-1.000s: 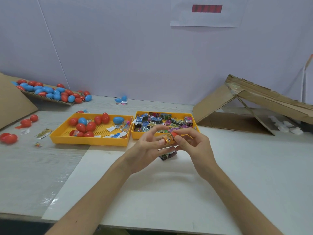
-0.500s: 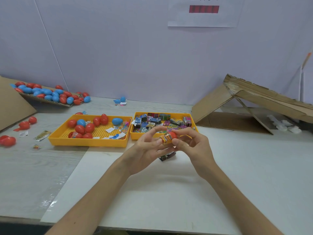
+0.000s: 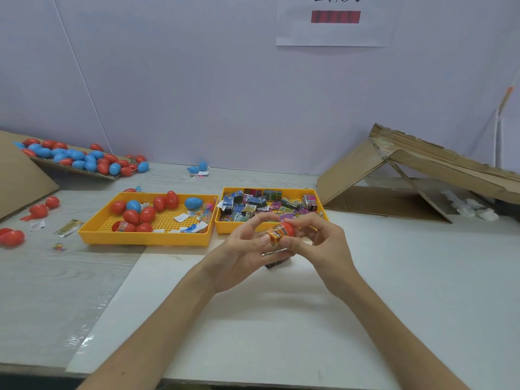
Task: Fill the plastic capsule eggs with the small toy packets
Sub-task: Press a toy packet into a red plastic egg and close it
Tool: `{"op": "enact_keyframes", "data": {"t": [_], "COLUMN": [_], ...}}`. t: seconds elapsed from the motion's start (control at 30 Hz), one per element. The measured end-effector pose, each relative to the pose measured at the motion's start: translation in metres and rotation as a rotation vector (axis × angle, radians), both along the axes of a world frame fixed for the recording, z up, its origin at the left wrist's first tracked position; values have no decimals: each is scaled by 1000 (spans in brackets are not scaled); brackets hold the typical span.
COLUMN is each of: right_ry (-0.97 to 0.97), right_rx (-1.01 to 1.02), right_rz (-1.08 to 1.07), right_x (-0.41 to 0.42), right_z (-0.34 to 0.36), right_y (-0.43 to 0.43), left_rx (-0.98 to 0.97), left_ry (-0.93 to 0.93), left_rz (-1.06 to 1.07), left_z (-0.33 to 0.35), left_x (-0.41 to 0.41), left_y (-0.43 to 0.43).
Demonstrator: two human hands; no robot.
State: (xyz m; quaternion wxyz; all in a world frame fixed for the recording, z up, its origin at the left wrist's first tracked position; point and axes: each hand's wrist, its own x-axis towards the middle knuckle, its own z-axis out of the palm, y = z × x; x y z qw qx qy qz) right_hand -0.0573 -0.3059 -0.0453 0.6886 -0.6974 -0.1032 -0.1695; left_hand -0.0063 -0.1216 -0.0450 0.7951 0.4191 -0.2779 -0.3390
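The red capsule egg (image 3: 287, 228) is largely covered by fingers, so its open side cannot be made out. An orange printed toy packet (image 3: 276, 234) is seen pressed against it. Both are pinched by the curled left hand (image 3: 242, 249) and right hand (image 3: 320, 244), above the white table (image 3: 281, 319), just before the yellow packet tray (image 3: 225, 227).

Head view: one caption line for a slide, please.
Left hand and right hand fit a toy packet into a red egg.

Pale lavender wall (image 3: 197, 80), paper notice (image 3: 334, 32) at 12 o'clock; grey wood-grain desk (image 3: 42, 291), white sheet (image 3: 281, 327) on it; collapsed cardboard (image 3: 439, 167) at 2 o'clock.
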Motion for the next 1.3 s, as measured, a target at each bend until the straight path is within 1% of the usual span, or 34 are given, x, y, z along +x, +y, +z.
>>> {"op": "enact_keyframes", "data": {"t": [0.17,0.27,0.5,0.7,0.8,0.93,1.3], "right_ry": [31,70,112,113,110,91,119], "right_rx": [45,111,195,193,179,92,181], "right_rz": [53,112,107,83,74,42,73], "right_x": [1,2,4,4,4,3,6], "right_z": [0,-1,-2,-1,-1,-2,-4], "right_y": [-1,-2,-2,0,0,0,-1], "left_rx": [1,12,68,67,92,141,152], "left_ry": [-6,-14,-47,-42,-74,-130,-150], "left_rz": [2,36,44,68,94,107,137], "left_z": [0,1,1,-1,-3,-6,-6], "left_x": [0,1,-1,1,2,3,4], "left_y": [0,0,-3,-3,-4,-5,-6]}}
